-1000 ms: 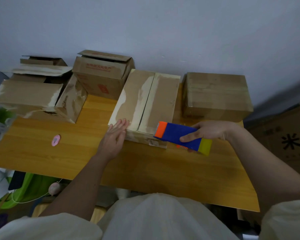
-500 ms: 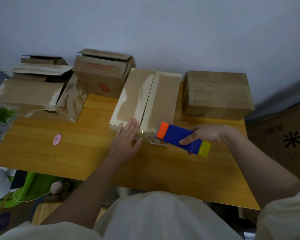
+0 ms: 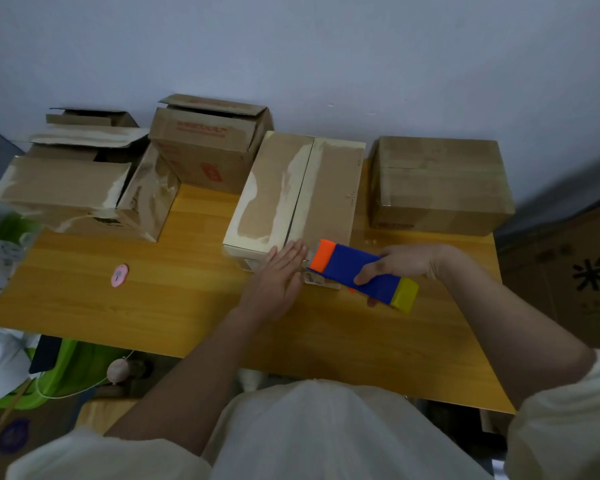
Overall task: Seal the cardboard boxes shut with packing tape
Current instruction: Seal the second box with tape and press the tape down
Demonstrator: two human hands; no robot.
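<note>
- Currently the long cardboard box (image 3: 293,199) lies lengthwise on the bench (image 3: 187,299), its centre seam running away from the person; this orientation puts the seam in line with a straight run of tape along it.
- The left hand (image 3: 278,278) lies with fingers straight and together against the box's near end, just beside the seam. Judged purpose: bracing the box so it does not slide and pressing down the tape's start.
- The right hand (image 3: 400,265) grips the tape dispenser (image 3: 361,275) around its blue body, fingers curled over the top. The orange head points at the near end of the seam, touching or just off the box; contact cannot be confirmed. The yellow end points away from the box.
- A closed box (image 3: 437,185) stands to the right, apart from the work.
- Three boxes with raised or loose flaps (image 3: 84,178) stand at the left and rear, apparently awaiting sealing.
- A small pink object (image 3: 120,275) lies on the bench, well clear of both hands.
</note>
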